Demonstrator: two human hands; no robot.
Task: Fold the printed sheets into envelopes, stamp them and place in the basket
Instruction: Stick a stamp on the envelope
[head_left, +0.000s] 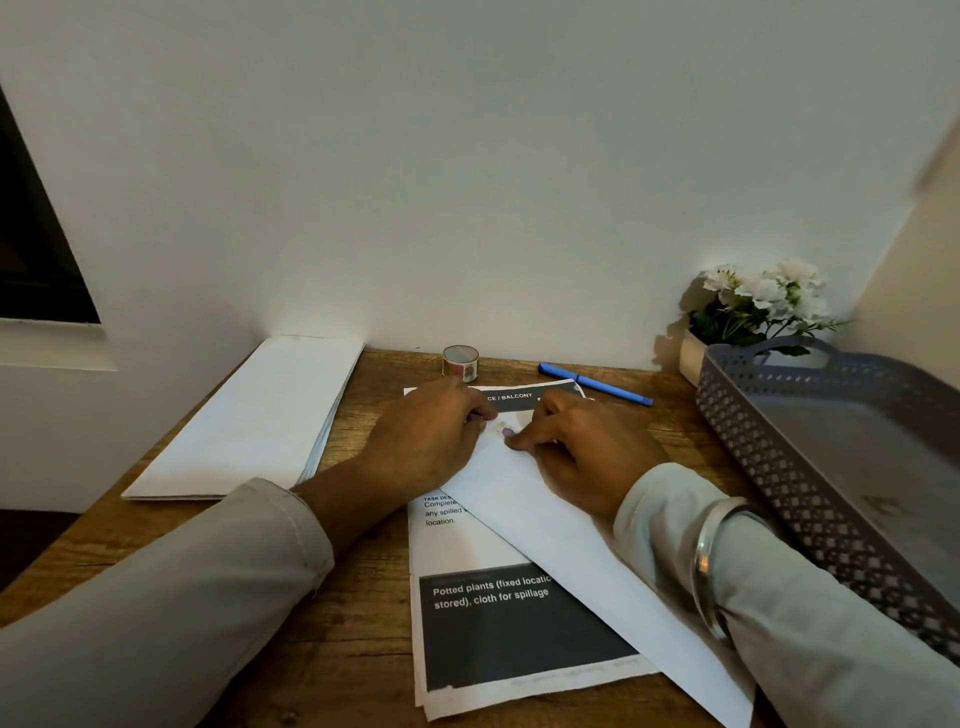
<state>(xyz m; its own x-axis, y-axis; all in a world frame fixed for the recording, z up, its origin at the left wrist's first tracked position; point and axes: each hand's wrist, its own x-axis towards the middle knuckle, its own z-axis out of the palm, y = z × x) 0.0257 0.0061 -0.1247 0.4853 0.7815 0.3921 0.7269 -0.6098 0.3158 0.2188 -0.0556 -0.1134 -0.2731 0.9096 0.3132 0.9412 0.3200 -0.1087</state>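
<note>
A white envelope (566, 540) lies slanted across a stack of printed sheets (498, 629) on the wooden desk. Both hands meet at the envelope's far corner. My left hand (426, 441) rests on that corner with its fingers bent down onto the paper. My right hand (576, 447) has its fingers curled, the fingertips pressing a small pale sticker (503, 429) onto the envelope. A grey perforated basket (779, 467) stands at the right. A pile of white envelopes (249, 421) lies at the left.
A roll of patterned tape (460, 362) and a blue pen (595, 383) lie by the wall behind the hands. A pot of white flowers (753, 306) stands in the back right corner. The desk's left edge runs under the envelope pile.
</note>
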